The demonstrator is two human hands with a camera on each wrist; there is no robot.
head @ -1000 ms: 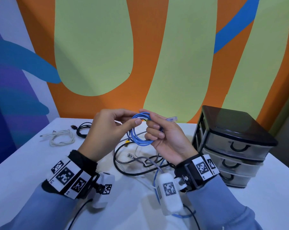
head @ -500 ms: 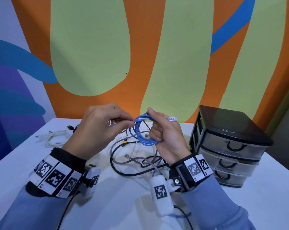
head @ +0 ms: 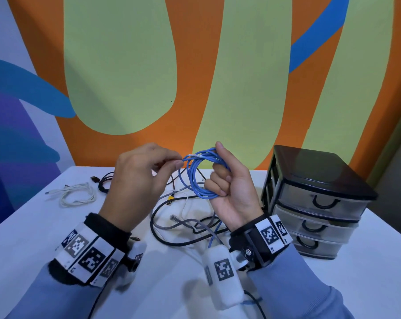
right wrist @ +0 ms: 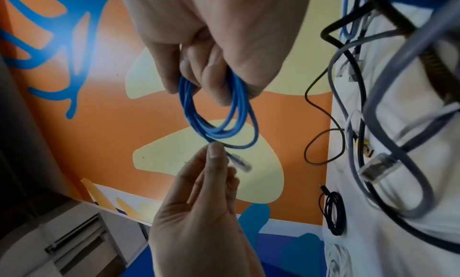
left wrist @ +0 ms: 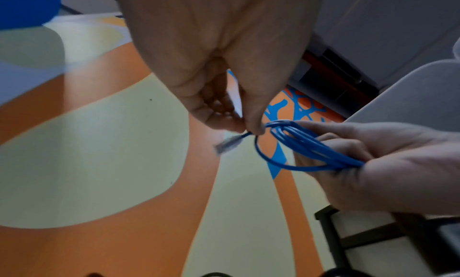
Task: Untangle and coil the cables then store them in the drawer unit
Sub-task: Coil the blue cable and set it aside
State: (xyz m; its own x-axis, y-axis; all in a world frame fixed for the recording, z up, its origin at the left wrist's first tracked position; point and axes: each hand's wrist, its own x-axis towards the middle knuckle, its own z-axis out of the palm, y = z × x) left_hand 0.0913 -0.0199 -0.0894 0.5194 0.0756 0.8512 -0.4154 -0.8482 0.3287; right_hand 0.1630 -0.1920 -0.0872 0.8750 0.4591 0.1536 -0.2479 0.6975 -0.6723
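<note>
A blue network cable (head: 196, 178) is wound into a small coil and held above the table. My right hand (head: 217, 180) grips the coil's right side with curled fingers, index finger pointing up. My left hand (head: 180, 161) pinches the cable's free end just left of the coil. The clear plug (left wrist: 227, 145) sticks out past the pinch in the left wrist view, and the right wrist view shows it (right wrist: 240, 162) below the coil (right wrist: 219, 123). The black three-drawer unit (head: 319, 199) stands at the right with all drawers closed.
A tangle of black and grey cables (head: 183, 226) lies on the white table under my hands. A coiled white cable (head: 77, 196) and a coiled black cable (head: 104, 184) lie at the far left. The painted wall runs behind the table.
My right hand has turned upright with the coil, palm toward me. My left hand has shifted from the coil's rim to pinching the free end at its upper left.
</note>
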